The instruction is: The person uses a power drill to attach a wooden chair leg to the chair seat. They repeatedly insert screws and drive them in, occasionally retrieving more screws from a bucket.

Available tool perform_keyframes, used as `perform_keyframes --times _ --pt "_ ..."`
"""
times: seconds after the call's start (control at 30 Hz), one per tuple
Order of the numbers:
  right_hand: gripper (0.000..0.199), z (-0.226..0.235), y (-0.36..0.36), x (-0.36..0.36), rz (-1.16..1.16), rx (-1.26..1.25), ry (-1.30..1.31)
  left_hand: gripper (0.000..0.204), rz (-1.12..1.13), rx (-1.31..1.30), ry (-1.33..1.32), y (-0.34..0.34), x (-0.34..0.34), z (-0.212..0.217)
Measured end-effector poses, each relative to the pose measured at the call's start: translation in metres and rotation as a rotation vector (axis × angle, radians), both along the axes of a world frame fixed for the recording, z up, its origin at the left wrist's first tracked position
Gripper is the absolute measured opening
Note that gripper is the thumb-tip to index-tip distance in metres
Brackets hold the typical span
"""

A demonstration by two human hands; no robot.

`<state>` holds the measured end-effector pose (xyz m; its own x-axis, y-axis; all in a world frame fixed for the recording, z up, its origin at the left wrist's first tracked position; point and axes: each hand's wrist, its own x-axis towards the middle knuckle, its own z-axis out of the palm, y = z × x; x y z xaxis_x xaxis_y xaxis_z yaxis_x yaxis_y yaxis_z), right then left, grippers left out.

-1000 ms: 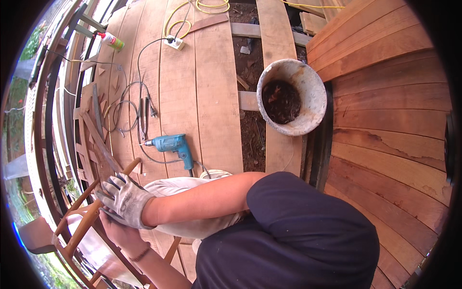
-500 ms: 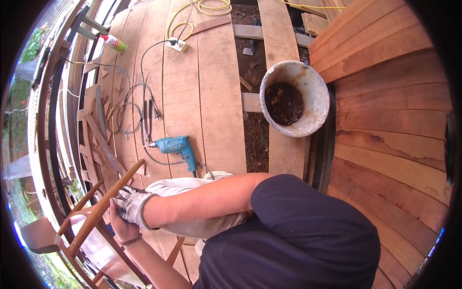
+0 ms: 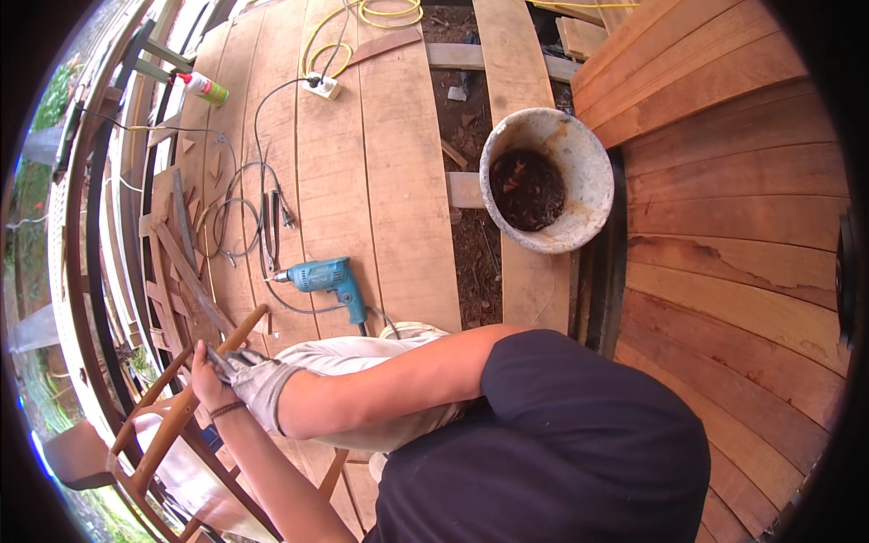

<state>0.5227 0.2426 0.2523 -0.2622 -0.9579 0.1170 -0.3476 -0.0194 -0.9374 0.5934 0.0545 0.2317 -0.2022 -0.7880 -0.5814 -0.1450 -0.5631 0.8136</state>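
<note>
A wooden chair frame leans at the lower left, its long rounded bar rising toward the drill. My bare left hand, with a beaded bracelet at the wrist, is closed around this bar. My right hand, in a grey-white knit glove, presses against it from the other side, fingers curled over the bar. The two hands touch, and their fingertips overlap. Whether a thin grey piece lies between them I cannot make out. A blue power drill lies on the boards just beyond my right forearm.
Pliers and tangled cables lie left of the drill. Farther back are a white power strip, a glue bottle and a yellow cord. A stained bucket stands beside a floor gap. Plank walling rises at right.
Both hands have slid up along the chair's bar, away from me. The left hand has moved farther forward. The whole view has shifted slightly; the drill and bucket stay put.
</note>
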Motion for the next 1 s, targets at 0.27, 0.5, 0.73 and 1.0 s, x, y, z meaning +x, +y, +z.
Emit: perform_keyframes --times 0.27,0.5,0.73,1.0 --pt "0.050 -0.014 0.014 -0.037 -0.096 -0.101 0.289 0.019 -0.240 -0.048 0.026 0.061 -0.048 0.025" --pt "0.035 -0.010 0.030 -0.078 0.223 -0.088 0.035 0.016 -0.585 0.033 0.059 0.062 -0.042 0.029" --pt "0.025 -0.065 0.153 -0.126 -0.241 -0.042 -0.047 0.016 -0.251 -0.372 -0.266 0.000 0.028 0.001" --pt "0.013 -0.233 0.382 -0.291 -0.679 1.148 0.252 0.028 -0.153 0.000 -0.090 0.043 0.155 -0.120"
